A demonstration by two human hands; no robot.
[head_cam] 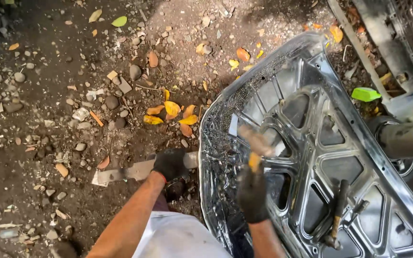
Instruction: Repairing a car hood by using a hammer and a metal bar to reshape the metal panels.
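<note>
- At the hood's (340, 167) bent left edge, the gloved left hand (170, 164) clamps a flat metal bar (135, 171), its long axis pointing left-right.
- Just right, the gloved right hand (253, 191) grips a blurred hammer (256, 143), raised above the hood.

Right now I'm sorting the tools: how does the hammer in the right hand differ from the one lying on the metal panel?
The held hammer is raised in the right hand and blurred; the lying hammer rests sharp on the metal panel, untouched. The held one's head points up; the lying one's handle end points toward the wearer. Both have wooden-looking handles.
</note>
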